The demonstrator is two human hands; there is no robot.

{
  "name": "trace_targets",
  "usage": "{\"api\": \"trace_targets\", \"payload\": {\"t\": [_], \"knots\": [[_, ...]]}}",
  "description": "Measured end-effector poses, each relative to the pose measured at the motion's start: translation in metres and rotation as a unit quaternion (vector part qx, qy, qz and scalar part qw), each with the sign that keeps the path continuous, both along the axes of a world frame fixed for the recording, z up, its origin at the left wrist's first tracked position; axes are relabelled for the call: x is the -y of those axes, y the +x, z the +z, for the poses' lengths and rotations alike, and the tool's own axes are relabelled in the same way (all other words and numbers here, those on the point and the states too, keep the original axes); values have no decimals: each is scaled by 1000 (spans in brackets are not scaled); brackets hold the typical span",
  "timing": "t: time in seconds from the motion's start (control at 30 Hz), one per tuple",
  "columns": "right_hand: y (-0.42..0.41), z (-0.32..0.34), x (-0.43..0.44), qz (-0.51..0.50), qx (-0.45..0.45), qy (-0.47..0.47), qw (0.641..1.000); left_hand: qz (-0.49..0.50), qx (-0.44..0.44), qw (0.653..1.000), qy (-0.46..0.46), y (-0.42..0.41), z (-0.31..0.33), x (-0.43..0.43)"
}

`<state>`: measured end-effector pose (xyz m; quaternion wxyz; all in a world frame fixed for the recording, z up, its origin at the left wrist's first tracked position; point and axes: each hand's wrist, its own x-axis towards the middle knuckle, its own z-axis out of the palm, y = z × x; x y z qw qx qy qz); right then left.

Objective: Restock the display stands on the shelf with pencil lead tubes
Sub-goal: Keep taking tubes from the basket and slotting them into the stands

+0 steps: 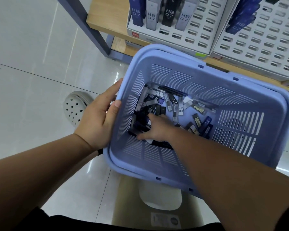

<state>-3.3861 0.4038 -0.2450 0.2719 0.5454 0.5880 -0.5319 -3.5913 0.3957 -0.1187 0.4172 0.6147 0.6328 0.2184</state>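
The person's two bare forearms reach forward and down from the bottom of the view. Below them sits a cardboard box, and a light blue plastic basket with slotted walls is above it, tilted toward the person.

The left hand grips the basket's left rim, with the thumb hooked over the edge and the fingers flat along the outside wall. The right hand is down inside the basket, its fingers spread on a heap of pencil lead tubes. It is blurred, so I cannot tell whether it has hold of one. The tubes lie loose across the basket bottom, some black, some grey, some dark blue, several marked HB 0.7, with most piled toward the left corner under that hand.

Left of the basket, a pale shoe with holes stands on the glossy tiled floor.

Beyond the basket is a wooden shelf carrying two white display stands full of small slots. The left stand has a row of four upright tubes along its left end. The right stand holds a few dark blue tubes near its upper left.
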Motion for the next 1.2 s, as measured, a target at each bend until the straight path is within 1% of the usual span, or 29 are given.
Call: {"api": "trace_targets", "payload": {"t": [0.07, 0.17, 0.2, 0.53, 0.8, 0.97, 1.1, 1.2], "knots": [[-3, -2, -1, -3, 0, 5, 1000, -1, 3, 1000, 1, 0, 1, 0], [-3, -2, -5, -49, -24, -50, 997, -5, 2, 1000, 5, 1, 1, -1], [-1, -2, -6, -56, -30, -55, 996, -7, 1, 1000, 5, 1, 1, -1], [3, -4, 8, -98, -76, -7, 992, 0, -2, 1000, 6, 2, 2, -1], [-1, -5, 11, -112, -69, 16, 991, 4, -7, 1000, 4, 3, 3, 1], [1, -4, 9, -113, -71, 21, 991, 2, -14, 1000, 4, 3, 2, 2], [5, -1, 10, -115, -89, 23, 989, 7, -16, 1000, 0, 3, 2, 4], [5, 0, 12, -135, -111, -8, 985, 5, -16, 1000, 0, 3, 3, 4]]}}
